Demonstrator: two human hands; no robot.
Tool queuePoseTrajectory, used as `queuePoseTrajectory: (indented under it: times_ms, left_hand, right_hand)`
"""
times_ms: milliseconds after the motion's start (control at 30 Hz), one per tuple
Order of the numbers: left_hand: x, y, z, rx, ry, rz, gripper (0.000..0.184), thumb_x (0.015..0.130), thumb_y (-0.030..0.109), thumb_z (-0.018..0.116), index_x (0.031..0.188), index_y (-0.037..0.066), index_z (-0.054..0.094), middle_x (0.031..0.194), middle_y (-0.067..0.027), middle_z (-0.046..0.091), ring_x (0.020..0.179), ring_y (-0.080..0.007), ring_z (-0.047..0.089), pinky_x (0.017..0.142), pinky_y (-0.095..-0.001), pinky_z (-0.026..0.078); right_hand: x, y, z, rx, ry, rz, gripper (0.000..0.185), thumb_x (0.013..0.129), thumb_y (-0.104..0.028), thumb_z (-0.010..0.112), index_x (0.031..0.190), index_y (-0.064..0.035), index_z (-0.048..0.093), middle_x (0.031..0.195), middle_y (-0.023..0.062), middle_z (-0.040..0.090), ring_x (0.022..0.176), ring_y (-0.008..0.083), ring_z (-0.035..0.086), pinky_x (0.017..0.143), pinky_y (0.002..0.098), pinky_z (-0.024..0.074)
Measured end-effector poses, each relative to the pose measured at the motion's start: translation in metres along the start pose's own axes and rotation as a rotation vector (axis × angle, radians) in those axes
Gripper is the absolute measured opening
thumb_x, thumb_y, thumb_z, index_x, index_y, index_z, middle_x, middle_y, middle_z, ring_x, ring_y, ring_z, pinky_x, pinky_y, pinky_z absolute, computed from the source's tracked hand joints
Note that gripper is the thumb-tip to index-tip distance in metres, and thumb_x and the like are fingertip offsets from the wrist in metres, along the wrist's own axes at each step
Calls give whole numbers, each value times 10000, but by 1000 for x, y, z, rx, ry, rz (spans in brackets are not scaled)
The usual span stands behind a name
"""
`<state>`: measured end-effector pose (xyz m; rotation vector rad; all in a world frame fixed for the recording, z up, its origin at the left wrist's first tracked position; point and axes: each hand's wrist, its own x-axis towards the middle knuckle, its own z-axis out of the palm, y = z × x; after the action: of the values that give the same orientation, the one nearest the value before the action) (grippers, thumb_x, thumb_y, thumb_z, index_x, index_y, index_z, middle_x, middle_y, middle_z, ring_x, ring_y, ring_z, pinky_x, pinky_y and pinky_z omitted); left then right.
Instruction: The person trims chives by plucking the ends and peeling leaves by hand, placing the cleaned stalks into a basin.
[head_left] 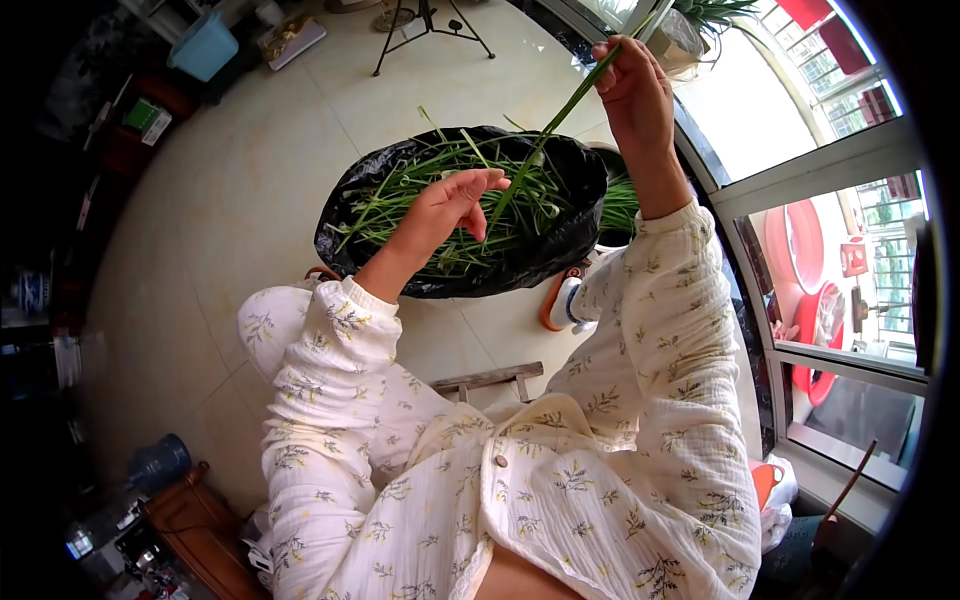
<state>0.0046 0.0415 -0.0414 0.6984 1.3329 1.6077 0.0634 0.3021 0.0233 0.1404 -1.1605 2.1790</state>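
My right hand is raised at the upper right, with its fingers pinched on a few long, thin green chives. They slant down to the left towards a heap. Close to their lower end is my left hand, with thumb and fingers apart and nothing visibly gripped. Whether its fingertips touch the leaves I cannot tell. Below both hands a black plastic bag stands on the floor with its mouth wide. Tangled chives fill it, some poking over the rim.
Beside the bag's right side sits a dark container with more green leaves. A small wooden stool lies between my legs. Farther off are a black tripod stand and a blue bin. Glass doors run along the right.
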Motion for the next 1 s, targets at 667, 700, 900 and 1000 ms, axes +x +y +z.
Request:
queuePoseTrajectory:
  times_ms: [667,700,900,1000]
  left_hand:
    - [-8,3,-7,-122,-287,-300,297,955,228,525,1052,-28,640,752,-11,587,612,-79,504,571,-204,435]
    - [-8,3,-6,-108,-285,-301,288,952,221,532,1042,-28,645,746,-6,581,618,-78,504,575,-205,434]
    - [-3,-2,-3,-133,-289,-321,223,925,178,577,1005,-14,658,756,-8,600,619,-74,511,569,-202,432]
    - [0,-7,-2,-102,-268,-323,187,911,166,599,966,-2,661,752,-7,608,616,-72,519,562,-200,432]
  right_hand:
    - [4,-21,-45,-70,129,-77,171,937,-118,515,974,29,593,872,149,663,626,100,549,583,219,446]
    - [3,-23,-46,-74,133,-84,172,938,-119,514,975,29,593,872,148,663,627,99,549,584,219,446]
    - [1,-28,-54,-64,132,-92,169,938,-119,513,978,24,594,873,146,664,628,98,547,579,220,447]
    - [-1,-30,-56,-74,146,-86,166,935,-122,520,978,20,595,869,146,665,627,98,546,573,222,448]
